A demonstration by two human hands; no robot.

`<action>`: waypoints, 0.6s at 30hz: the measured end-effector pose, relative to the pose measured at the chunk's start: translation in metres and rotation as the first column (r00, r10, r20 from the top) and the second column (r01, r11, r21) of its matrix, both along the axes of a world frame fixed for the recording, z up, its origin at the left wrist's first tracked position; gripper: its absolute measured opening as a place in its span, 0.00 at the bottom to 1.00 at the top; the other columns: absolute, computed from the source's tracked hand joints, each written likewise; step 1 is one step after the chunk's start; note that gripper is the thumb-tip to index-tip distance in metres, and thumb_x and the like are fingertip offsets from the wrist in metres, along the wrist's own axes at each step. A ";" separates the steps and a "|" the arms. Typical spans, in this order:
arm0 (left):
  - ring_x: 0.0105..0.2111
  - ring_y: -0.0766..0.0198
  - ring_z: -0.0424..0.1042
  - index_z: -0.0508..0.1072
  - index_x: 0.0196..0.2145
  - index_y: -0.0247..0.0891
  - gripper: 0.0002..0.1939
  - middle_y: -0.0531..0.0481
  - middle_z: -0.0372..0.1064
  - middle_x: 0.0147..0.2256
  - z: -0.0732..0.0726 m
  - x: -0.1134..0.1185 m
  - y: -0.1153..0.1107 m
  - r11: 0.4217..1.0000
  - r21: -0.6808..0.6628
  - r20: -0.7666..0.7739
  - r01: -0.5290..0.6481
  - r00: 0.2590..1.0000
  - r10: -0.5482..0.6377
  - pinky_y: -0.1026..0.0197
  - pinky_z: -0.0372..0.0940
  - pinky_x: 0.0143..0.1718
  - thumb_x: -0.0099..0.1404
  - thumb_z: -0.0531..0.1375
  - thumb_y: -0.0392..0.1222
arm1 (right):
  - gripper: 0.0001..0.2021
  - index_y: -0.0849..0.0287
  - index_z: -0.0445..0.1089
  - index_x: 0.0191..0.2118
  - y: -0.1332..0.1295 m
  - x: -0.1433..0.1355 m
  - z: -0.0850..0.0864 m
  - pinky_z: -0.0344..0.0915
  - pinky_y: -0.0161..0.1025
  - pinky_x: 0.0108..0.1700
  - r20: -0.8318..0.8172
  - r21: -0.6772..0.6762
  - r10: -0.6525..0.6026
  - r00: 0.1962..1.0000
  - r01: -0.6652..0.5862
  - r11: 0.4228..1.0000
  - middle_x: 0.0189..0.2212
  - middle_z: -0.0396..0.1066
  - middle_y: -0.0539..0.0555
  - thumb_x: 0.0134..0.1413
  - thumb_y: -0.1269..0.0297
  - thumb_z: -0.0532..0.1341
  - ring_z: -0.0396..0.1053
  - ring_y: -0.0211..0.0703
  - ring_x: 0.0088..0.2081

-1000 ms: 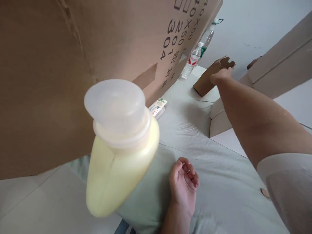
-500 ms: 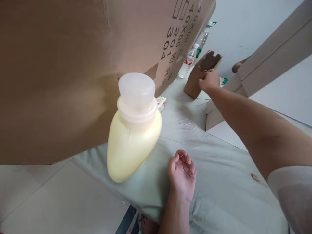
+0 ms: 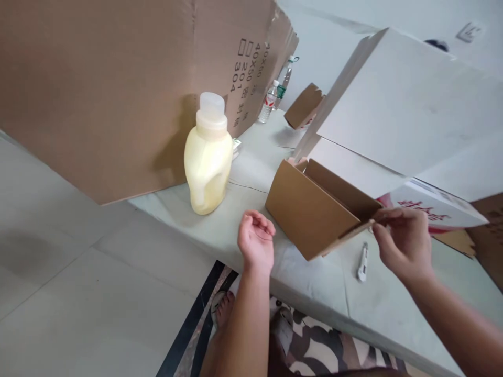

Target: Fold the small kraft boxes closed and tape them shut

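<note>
My right hand (image 3: 406, 243) pinches the edge of a brown cardboard box (image 3: 310, 209), which is tilted with its open top facing up and away. My left hand (image 3: 256, 243) is palm up near the box's left lower side, its fingers loosely curled with nothing in them. Left of that hand a bottle (image 3: 208, 167) of pale yellow liquid, with a translucent cap, stands upright on the cloth-covered table (image 3: 291, 272). Under my right hand's side of the box lies a white utility knife (image 3: 363, 263) on the cloth.
A very large cardboard carton (image 3: 118, 104) stands behind the yellow bottle. At the back are a water bottle (image 3: 269, 102) and a smaller carton (image 3: 302, 107). White boxes (image 3: 416, 99) are stacked at the right, above a red-and-white printed box (image 3: 432, 207).
My right hand has come from the back of the table towards me and now holds a cardboard box. My view has shifted, with the yellow bottle appearing farther off. My left hand stays loosely curled.
</note>
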State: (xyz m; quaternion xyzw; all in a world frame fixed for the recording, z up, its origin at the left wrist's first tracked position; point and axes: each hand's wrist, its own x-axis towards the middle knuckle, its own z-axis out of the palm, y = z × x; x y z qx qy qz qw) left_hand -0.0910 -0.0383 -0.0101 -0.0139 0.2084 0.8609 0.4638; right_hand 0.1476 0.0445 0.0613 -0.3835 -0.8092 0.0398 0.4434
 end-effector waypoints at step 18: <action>0.56 0.51 0.72 0.78 0.50 0.41 0.23 0.43 0.76 0.53 -0.007 0.053 0.012 0.999 0.034 -0.923 -0.007 0.382 0.034 0.48 0.64 0.60 0.67 0.57 0.58 | 0.13 0.45 0.74 0.51 -0.053 0.064 -0.093 0.57 0.68 0.64 -0.297 -0.197 0.008 0.955 -0.070 0.978 0.59 0.69 0.55 0.63 0.62 0.58 0.64 0.57 0.62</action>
